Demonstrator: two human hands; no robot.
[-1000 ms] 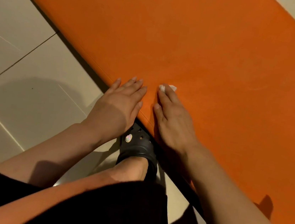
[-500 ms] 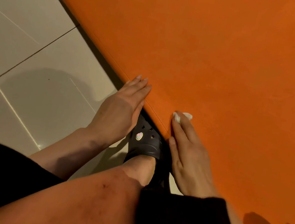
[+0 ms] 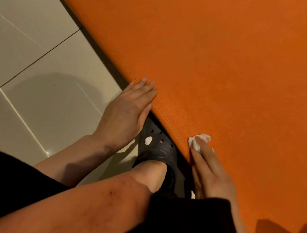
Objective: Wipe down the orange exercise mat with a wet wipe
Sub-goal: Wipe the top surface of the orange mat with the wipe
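Observation:
The orange exercise mat [image 3: 223, 57] runs diagonally across the floor and fills the upper right. My right hand [image 3: 211, 169] lies flat on the mat close to its near edge, straight fingers pressing a small white wet wipe [image 3: 200, 141] against the surface; only the wipe's front part shows beyond my fingertips. My left hand [image 3: 128, 111] rests flat at the mat's edge, fingertips on the orange surface, holding nothing.
Pale floor tiles [image 3: 29, 62] with dark grout lines lie left of the mat. My foot in a black clog [image 3: 158, 148] stands between my hands against the mat's edge. My bare shin and dark clothing [image 3: 183, 226] fill the bottom of the view.
My right hand has slid the wipe back along the mat's edge toward my body. My left hand has stayed at the edge while the view shifted.

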